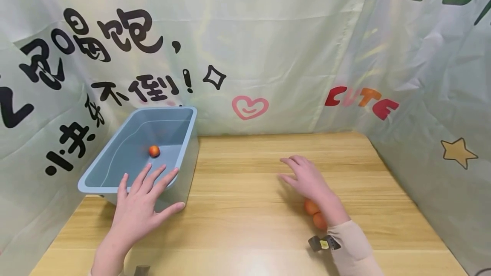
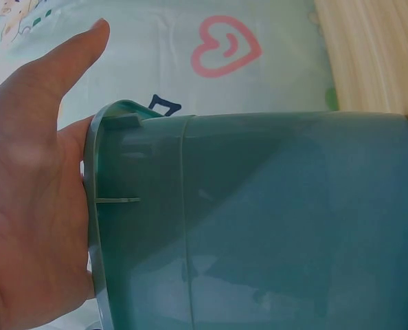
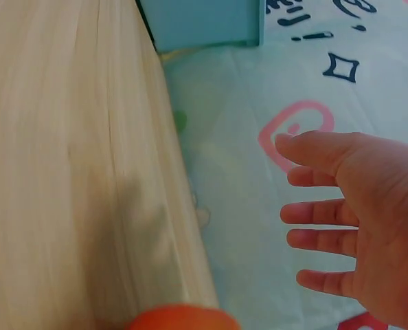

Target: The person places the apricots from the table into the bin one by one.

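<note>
The light-blue rectangular plastic bin with a flared rim [image 1: 192, 131] stood at the left of the pale wood-grain counter [image 1: 238, 208], its far end close to the backdrop. A small round orange fruit [image 1: 154, 151] lay on the bin's floor, beyond the fingertips of the left hand [image 1: 140, 208]. That hand was at the bin's near rim, its grip released, fingers spread and thumb held out to the right; it covered part of the rim and the near wall, and whether the fingers touched the plastic could not be told.

The right hand [image 1: 307, 180] was over the right half of the counter, its grip released too, fingers extended toward the left and apart from the bin. Two more round orange fruits [image 1: 320, 221] lay on the counter below the right wrist, just beside each other — the forearm stood in the way and hid part of both. The right wrist view caught orange only at its bottom edge, cut off by the frame.

A beige sleeve [image 1: 354, 248] covered the right forearm, with a small black strapped device [image 1: 324, 243] at its cuff. Behind and to both sides hung a pale green printed cloth backdrop [image 1: 276, 54] — black characters, a pink smiling heart [image 1: 250, 107], the colourful word "CUTE" and a tan star [image 1: 458, 152].
</note>
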Demonstrator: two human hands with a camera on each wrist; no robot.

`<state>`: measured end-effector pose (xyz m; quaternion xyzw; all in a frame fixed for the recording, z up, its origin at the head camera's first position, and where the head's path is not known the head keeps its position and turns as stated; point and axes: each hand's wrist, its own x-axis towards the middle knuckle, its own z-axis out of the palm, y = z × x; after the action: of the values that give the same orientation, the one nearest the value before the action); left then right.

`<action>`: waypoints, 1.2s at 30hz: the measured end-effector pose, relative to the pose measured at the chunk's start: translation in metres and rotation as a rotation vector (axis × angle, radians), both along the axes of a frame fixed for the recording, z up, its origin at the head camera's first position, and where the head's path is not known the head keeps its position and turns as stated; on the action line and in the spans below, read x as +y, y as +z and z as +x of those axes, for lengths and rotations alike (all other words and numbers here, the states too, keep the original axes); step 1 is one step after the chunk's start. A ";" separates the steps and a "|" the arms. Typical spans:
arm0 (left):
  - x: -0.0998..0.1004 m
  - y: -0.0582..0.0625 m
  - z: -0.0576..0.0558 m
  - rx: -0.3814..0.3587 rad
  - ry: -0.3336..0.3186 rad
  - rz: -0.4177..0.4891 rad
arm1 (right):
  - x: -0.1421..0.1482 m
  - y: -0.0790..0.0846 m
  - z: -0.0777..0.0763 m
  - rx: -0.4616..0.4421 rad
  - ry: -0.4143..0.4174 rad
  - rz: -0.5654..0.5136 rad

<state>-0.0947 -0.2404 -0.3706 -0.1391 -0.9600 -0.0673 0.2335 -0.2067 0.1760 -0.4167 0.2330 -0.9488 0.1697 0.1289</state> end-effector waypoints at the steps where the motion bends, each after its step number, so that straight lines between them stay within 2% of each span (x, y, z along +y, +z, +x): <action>1: 0.000 0.000 0.000 0.000 0.001 0.000 | 0.003 -0.001 0.000 -0.002 -0.006 -0.001; 5: 0.000 -0.001 0.000 0.005 -0.002 0.006 | 0.015 -0.006 0.002 -0.016 -0.029 0.004; 13: 0.000 -0.002 0.000 -0.004 0.001 0.013 | 0.036 -0.014 0.001 -0.110 -0.054 -0.043; 16: 0.000 -0.002 0.000 0.000 0.000 0.014 | 0.046 -0.017 0.002 -0.178 -0.049 -0.089; 21: -0.001 -0.002 0.000 -0.004 0.002 0.010 | 0.061 -0.020 0.004 -0.342 -0.041 -0.198; 28: 0.000 -0.003 0.000 -0.001 0.000 0.011 | 0.073 -0.019 0.006 -0.435 -0.019 -0.253; 36: 0.000 -0.002 -0.001 0.020 -0.010 0.017 | 0.074 -0.016 0.010 -0.640 -0.049 -0.397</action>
<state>-0.0952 -0.2404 -0.3728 -0.1424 -0.9564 -0.0753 0.2438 -0.1969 0.2501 -0.4331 0.1160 -0.8949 0.4115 -0.1276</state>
